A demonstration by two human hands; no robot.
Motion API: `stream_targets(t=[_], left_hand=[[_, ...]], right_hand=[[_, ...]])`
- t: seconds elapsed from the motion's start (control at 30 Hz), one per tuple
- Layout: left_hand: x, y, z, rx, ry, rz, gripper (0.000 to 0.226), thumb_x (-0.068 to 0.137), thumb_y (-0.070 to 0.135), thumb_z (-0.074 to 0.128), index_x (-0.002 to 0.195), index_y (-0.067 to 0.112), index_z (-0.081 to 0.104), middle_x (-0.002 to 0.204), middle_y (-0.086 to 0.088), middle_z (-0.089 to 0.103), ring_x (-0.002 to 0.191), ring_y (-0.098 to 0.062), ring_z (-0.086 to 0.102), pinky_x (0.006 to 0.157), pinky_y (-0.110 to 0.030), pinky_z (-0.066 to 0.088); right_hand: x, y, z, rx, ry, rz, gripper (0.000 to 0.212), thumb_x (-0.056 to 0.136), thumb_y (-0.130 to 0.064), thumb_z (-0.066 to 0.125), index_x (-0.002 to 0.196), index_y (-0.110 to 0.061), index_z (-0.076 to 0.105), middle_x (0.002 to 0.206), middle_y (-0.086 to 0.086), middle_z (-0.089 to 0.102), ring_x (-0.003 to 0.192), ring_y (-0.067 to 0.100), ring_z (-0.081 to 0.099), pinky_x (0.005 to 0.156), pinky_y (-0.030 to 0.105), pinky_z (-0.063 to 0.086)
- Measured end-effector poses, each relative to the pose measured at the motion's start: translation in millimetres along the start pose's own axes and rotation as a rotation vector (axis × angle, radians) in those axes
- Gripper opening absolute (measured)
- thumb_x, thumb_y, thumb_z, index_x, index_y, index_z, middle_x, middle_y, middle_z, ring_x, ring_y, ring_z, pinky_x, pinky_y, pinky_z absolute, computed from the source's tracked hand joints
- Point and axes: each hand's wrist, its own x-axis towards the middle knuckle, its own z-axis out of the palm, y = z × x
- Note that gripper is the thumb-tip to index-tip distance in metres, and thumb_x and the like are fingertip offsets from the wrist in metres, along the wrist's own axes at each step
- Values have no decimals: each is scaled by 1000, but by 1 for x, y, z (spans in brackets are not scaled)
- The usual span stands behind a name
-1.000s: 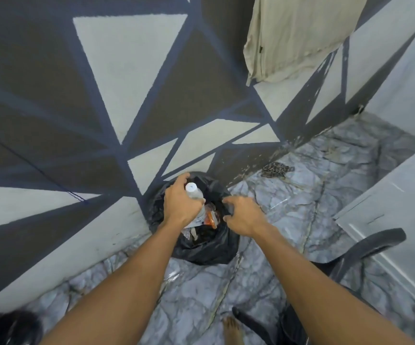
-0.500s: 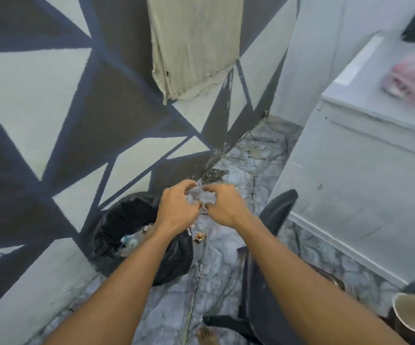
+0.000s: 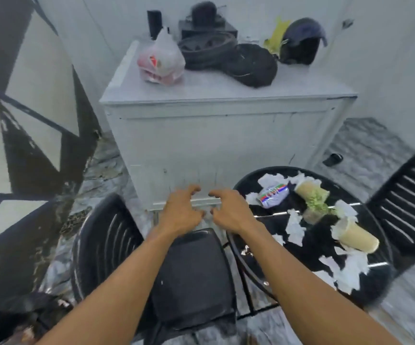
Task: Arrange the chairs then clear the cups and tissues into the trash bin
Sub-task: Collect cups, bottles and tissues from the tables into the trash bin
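Both hands out front over the near black chair (image 3: 191, 267), empty. Left hand (image 3: 180, 215) and right hand (image 3: 228, 212) are close together, not touching, fingers (image 3: 194, 189) spread and curled, holding nothing.

Round black desk (image 3: 375, 220) at right carries two cups on their sides: far cup (image 3: 311, 191) and near cup (image 3: 357, 236). White tissues (image 3: 294, 226) are scattered around them. A wrapper (image 3: 273, 195) with red/blue/green print lies at the far left of the desk; text too blurred to read.

Second black chair (image 3: 410, 197) sits right of the desk. White cabinet (image 3: 213, 138) behind holds a plastic bag (image 3: 160, 62) with a red logo, unreadable, and a helmet (image 3: 301, 41).

Trash bin: can't tell, only dark blur at bottom left.
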Motion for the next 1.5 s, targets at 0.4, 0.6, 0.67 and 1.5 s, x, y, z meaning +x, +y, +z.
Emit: stream_targets(t=[0.4,0.6,0.67,1.5], left_hand=[[105,51,185,179,-209,-109,105,51,39,87,144,25,40,144,0,48,130,-28,45,103,-46,45],[115,46,206,166,-99,-188,71,65,31,74,131,21,50,122,-1,55,114,-27,52,91,-44,50],[116,43,210,151,-87,-199,61,66,31,75,122,26,51,112,3,54,107,-25,52,84,-42,51],[-36,-20,-56,62,403,-125,63,63,45,79,118,27,54,115,4,61,103,-19,55,87,-37,51]], right_hand=[[58,227,-68,-151,-102,159,61,79,-15,69,137,-23,51,139,7,51,124,31,51,101,40,46],[132,271,-63,-503,-304,-82,86,76,-16,75,149,-18,30,156,9,26,145,28,19,114,44,30],[148,280,-57,-603,-341,-123,94,75,-15,76,152,-19,22,159,10,18,148,29,11,117,47,25],[79,-43,-2,-478,-48,-521,79,77,-45,73,143,-23,35,142,7,44,126,27,44,105,45,41]])
